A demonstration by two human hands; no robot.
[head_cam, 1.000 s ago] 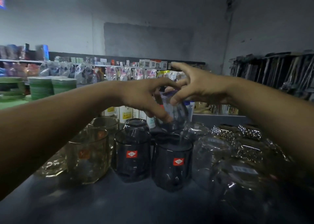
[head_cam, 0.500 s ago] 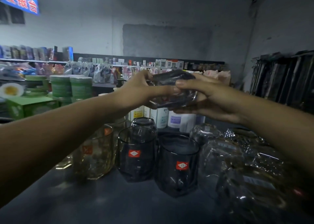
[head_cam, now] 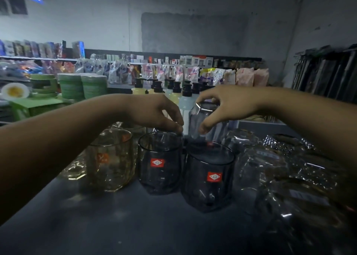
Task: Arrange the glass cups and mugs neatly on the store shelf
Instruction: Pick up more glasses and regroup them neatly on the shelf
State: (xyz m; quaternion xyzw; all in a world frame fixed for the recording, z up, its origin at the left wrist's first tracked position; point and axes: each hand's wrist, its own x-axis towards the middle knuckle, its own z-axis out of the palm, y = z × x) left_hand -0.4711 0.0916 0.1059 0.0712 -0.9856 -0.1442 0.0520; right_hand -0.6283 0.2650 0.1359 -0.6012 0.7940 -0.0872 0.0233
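Observation:
My right hand (head_cam: 229, 104) grips a smoky grey glass (head_cam: 205, 119) from above, holding it just over the back of the row. Below it two dark glasses with red labels stand at the front: a left one (head_cam: 160, 165) and a right one (head_cam: 209, 179). My left hand (head_cam: 154, 113) hangs with bunched fingertips touching the rim of a dark glass (head_cam: 164, 135) behind the left one. Whether it grips that rim is unclear. An amber glass (head_cam: 112, 162) stands to the left. Several clear glasses (head_cam: 257, 169) crowd the right side.
The dark shelf top (head_cam: 135, 220) stretches toward me in front of the glasses. Pump bottles (head_cam: 183, 98) stand right behind the row. Green stacked plates (head_cam: 83, 86) sit at the back left, and a rack of dark utensils (head_cam: 328, 71) hangs on the right.
The smoky glass, held sideways by both hands, now sits lower in my right hand alone. My left hand has let go and dropped to the rear dark glass's rim.

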